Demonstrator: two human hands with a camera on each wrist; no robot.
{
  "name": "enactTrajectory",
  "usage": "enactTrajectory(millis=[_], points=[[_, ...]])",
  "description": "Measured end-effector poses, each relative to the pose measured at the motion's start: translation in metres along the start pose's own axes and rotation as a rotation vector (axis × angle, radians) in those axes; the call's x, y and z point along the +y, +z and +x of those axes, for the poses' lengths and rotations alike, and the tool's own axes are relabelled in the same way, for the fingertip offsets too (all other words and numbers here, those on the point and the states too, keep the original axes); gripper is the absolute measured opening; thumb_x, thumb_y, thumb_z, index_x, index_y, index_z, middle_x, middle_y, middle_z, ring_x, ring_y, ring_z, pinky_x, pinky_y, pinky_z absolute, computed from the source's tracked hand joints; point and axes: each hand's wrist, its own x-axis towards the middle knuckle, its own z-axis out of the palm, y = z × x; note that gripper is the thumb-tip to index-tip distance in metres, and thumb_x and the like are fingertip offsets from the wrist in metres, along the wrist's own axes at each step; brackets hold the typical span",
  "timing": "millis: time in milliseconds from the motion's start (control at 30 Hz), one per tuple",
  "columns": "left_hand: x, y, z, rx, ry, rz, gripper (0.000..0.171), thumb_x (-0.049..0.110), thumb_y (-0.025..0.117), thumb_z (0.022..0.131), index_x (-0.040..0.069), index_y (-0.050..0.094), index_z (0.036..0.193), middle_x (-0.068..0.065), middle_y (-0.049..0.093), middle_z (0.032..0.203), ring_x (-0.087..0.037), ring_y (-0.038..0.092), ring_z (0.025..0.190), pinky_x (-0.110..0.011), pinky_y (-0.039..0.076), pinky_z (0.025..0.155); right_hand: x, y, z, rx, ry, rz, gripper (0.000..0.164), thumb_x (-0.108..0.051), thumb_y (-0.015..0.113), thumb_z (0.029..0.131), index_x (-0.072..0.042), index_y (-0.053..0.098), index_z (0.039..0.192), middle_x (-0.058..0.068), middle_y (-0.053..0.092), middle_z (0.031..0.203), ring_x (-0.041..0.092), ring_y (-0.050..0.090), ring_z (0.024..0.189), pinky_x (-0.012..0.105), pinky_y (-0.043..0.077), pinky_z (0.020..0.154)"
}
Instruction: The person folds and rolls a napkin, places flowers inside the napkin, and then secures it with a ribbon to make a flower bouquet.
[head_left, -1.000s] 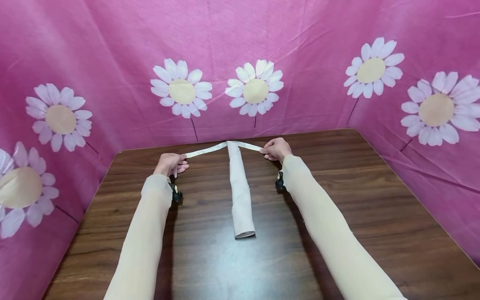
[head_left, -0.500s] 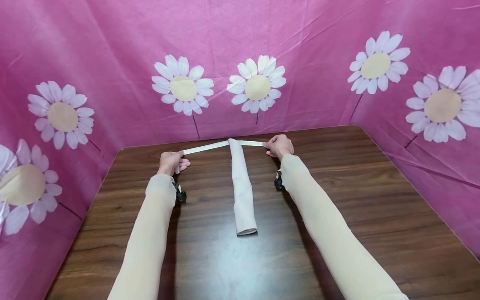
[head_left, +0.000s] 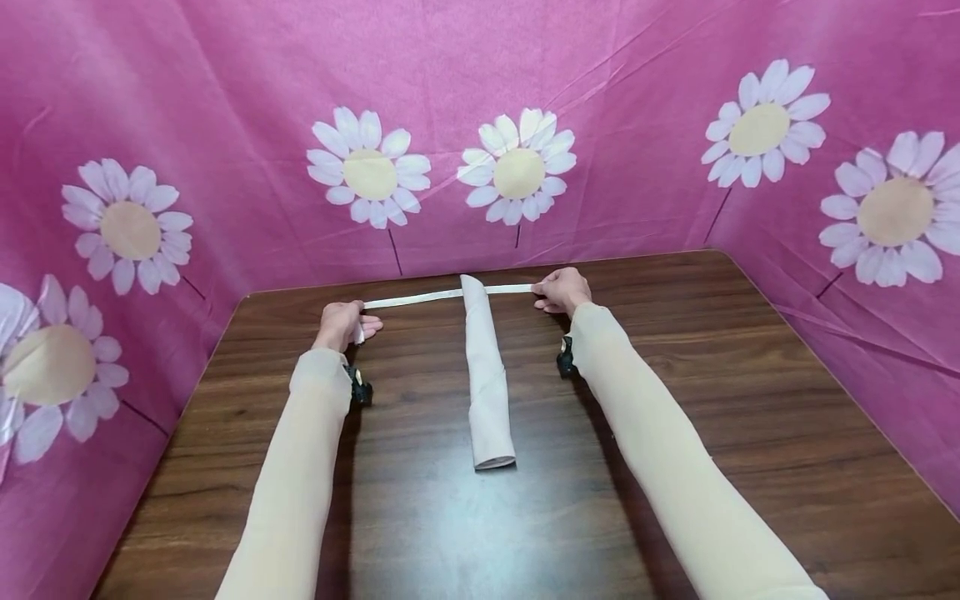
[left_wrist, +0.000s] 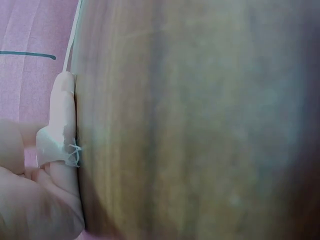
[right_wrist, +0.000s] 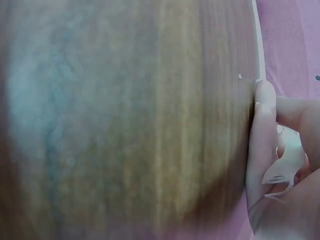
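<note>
A pale rolled-up cloth (head_left: 486, 375) lies lengthwise on the dark wooden table (head_left: 420, 517), one open end facing me. Near its far end a narrow white ribbon (head_left: 412, 298) runs crosswise, and the roll hides its middle stretch. To the left, my left hand (head_left: 345, 323) pinches the ribbon; a frayed tail (left_wrist: 57, 150) loops across the fingers in the left wrist view. Over on the right, my right hand (head_left: 562, 290) pinches the other side, with its loose end (right_wrist: 289, 160) curling inside the palm in the right wrist view. Between both hands the ribbon looks nearly straight.
Pink fabric (head_left: 442, 67) printed with white daisies hangs behind the table and along both sides. The far table edge (head_left: 645, 257) lies just beyond the hands. Dark wrist-worn devices (head_left: 360, 387) sit at both sleeve cuffs.
The ribbon has come nearer along the roll, so the roll's far tip now sticks out beyond it. It has also straightened from its earlier bent shape. Both hands keep their pinch.
</note>
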Motion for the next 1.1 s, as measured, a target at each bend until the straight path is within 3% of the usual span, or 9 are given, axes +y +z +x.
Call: enactTrajectory(millis=[133,267,433,767,1100], points=[[-0.001,-0.003,-0.002,-0.008,-0.009,0.017,0.050,0.014,0.040,0.107,-0.009,0.030,0.151,-0.006,0.066,0.061,-0.013,0.069,0.054,-0.024,0.058,0.061,0.000,-0.004,-0.006,-0.034,0.010,0.015,0.021,-0.013,0.077,0.091,0.000,0.066,0.103,0.005,0.070,0.076,0.007,0.066,0.052,0.024,0.056,0.054],[-0.004,-0.008,-0.004,-0.033,-0.025,0.049,0.051,0.015,0.044,0.107,-0.009,0.032,0.150,-0.006,0.068,0.063,-0.013,0.070,0.056,-0.024,0.058,0.062,0.002,-0.009,-0.013,-0.071,0.005,-0.048,0.021,-0.014,0.078,0.091,0.000,0.067,0.102,0.007,0.067,0.084,0.009,0.064,0.051,0.027,0.057,0.054],[-0.008,-0.016,-0.009,-0.102,-0.031,0.123,0.048,0.016,0.048,0.106,-0.011,0.038,0.145,-0.004,0.070,0.068,-0.010,0.071,0.061,-0.024,0.058,0.066,0.006,-0.021,-0.019,-0.153,-0.009,-0.080,0.020,-0.013,0.077,0.092,0.001,0.065,0.100,0.005,0.062,0.079,0.010,0.063,0.051,0.027,0.056,0.054],[-0.017,-0.034,-0.027,-0.187,0.007,0.252,0.022,0.019,0.061,0.101,-0.002,0.062,0.108,0.001,0.072,0.071,-0.006,0.069,0.062,-0.022,0.057,0.063,0.021,-0.044,-0.027,-0.332,-0.006,-0.089,0.025,-0.016,0.075,0.093,0.002,0.062,0.105,0.004,0.060,0.073,0.011,0.064,0.054,0.026,0.055,0.054],[-0.028,-0.049,-0.054,-0.266,0.045,0.401,0.036,0.026,0.060,0.102,-0.007,0.064,0.115,0.001,0.073,0.077,-0.008,0.071,0.070,-0.027,0.057,0.064,0.041,-0.077,-0.038,-0.453,-0.029,-0.155,0.037,-0.022,0.071,0.097,0.006,0.060,0.119,0.004,0.065,0.082,0.010,0.067,0.062,0.025,0.057,0.059]])
